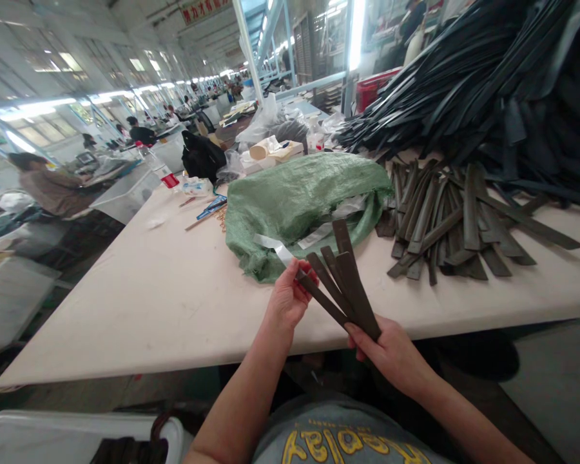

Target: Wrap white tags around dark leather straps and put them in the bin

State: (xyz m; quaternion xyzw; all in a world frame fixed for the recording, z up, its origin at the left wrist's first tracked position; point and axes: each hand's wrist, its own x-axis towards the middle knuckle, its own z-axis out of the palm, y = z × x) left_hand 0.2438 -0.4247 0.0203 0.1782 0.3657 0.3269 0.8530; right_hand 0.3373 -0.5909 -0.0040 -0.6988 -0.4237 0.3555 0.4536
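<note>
My right hand (384,351) is closed round the lower ends of several dark brown flat straps (355,290), which fan out upward. With my left hand (292,293) I pinch the upper end of the leftmost strap, along with a whitish strip (273,245) that sticks up to the left from my fingers. Just beyond my hands lies a green woven sack (294,187), its mouth turned toward me, with more pale strips in the opening. To the right a loose heap of similar brown straps (449,225) rests on the table.
A large pile of dark straps (488,96) rises at the back right of the pale table (149,309). A bottle with a red label (164,174), a black bag (200,154) and clear plastic stand behind. A white bin (29,425) sits lower left. A person (51,183) works at far left.
</note>
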